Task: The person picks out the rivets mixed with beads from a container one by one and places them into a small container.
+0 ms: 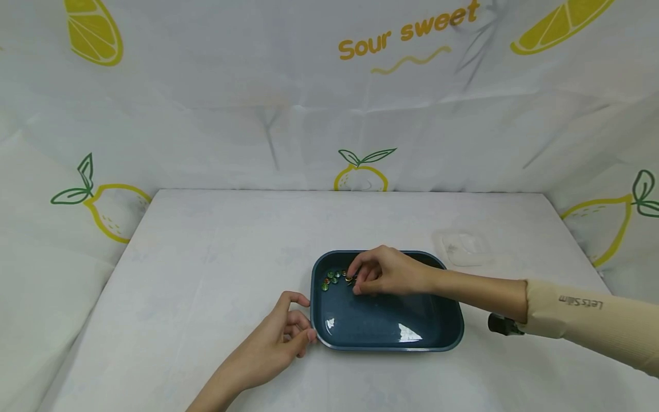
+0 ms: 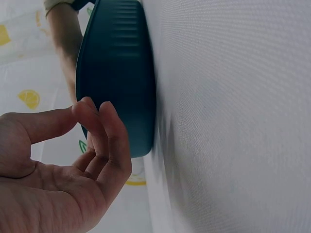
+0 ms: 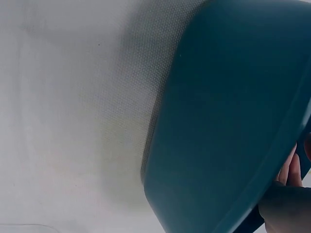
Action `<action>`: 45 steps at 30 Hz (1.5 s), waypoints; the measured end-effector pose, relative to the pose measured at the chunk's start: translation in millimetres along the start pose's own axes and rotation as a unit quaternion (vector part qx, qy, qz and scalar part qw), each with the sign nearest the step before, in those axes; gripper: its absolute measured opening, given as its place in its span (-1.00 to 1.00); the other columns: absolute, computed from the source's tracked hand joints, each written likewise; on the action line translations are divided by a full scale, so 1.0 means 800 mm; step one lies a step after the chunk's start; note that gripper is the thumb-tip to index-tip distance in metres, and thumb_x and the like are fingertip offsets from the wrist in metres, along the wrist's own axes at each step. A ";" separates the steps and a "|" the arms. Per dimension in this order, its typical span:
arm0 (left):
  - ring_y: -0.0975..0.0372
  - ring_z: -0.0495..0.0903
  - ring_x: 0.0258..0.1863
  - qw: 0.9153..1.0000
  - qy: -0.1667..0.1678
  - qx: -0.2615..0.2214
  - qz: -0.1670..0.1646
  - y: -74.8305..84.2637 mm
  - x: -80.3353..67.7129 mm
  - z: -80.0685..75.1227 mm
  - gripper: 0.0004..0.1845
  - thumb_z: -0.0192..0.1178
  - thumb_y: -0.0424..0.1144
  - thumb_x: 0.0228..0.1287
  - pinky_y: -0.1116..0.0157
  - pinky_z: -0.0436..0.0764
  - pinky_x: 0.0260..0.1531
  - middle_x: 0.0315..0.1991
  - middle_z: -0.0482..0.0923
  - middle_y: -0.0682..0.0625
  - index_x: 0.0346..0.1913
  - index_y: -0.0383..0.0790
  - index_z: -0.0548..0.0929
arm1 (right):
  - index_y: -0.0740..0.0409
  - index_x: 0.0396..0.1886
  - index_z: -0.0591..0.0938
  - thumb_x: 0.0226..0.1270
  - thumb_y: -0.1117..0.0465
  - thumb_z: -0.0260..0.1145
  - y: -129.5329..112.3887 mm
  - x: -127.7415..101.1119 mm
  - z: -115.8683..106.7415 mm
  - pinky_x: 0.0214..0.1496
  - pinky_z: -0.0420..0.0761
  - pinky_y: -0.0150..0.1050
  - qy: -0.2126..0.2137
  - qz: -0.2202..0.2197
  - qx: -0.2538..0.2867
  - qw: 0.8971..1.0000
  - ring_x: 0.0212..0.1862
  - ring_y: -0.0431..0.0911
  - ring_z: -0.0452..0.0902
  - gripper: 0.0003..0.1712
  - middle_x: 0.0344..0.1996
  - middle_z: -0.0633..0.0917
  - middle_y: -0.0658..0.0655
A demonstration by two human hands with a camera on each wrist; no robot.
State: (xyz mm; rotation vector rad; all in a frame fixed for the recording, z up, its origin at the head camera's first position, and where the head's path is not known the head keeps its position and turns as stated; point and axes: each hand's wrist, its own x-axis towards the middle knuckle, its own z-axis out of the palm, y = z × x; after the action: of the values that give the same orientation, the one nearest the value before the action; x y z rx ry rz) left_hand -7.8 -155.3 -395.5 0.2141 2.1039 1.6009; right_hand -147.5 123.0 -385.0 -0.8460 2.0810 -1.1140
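A dark teal rectangular tray (image 1: 381, 320) with rounded corners stands on the white-covered table. Small shiny green and amber glass marbles (image 1: 331, 277) lie in its far left corner. Over that corner bends my right hand (image 1: 388, 272), its fingers curled down and its thumb close to the nearest marbles; I cannot tell whether one is between the fingertips. My left hand (image 1: 273, 343) is at the tray's left end, with relaxed, bent fingers touching the outer wall. In the left wrist view, the left fingertips (image 2: 109, 109) overlap the tray's side (image 2: 121, 63).
A clear plastic container (image 1: 463, 248) sits behind the tray's right end. Below the right forearm, a dark object (image 1: 501, 324) shows at the sleeve (image 1: 582, 315). A lemon-printed white cloth (image 1: 231, 126) hangs at the table's back edge.
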 end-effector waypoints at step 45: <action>0.28 0.61 -0.37 1.000 -0.003 -0.003 -0.003 0.001 0.001 -0.001 -0.52 0.18 -0.32 0.64 0.39 0.59 -0.31 -0.17 0.67 -0.15 0.42 -0.24 0.23 | 0.31 0.07 0.74 0.40 0.28 0.52 0.018 0.004 0.015 -0.31 0.69 -0.41 0.001 0.022 -0.056 0.998 -0.43 -0.31 0.65 -0.68 -0.38 0.80 0.02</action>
State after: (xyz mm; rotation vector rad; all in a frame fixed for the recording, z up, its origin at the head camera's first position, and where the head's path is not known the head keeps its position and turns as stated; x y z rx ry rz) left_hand -8.8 -155.7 -394.8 0.2103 2.0935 1.6017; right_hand -143.3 121.3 -403.3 -0.8471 2.1690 -0.9828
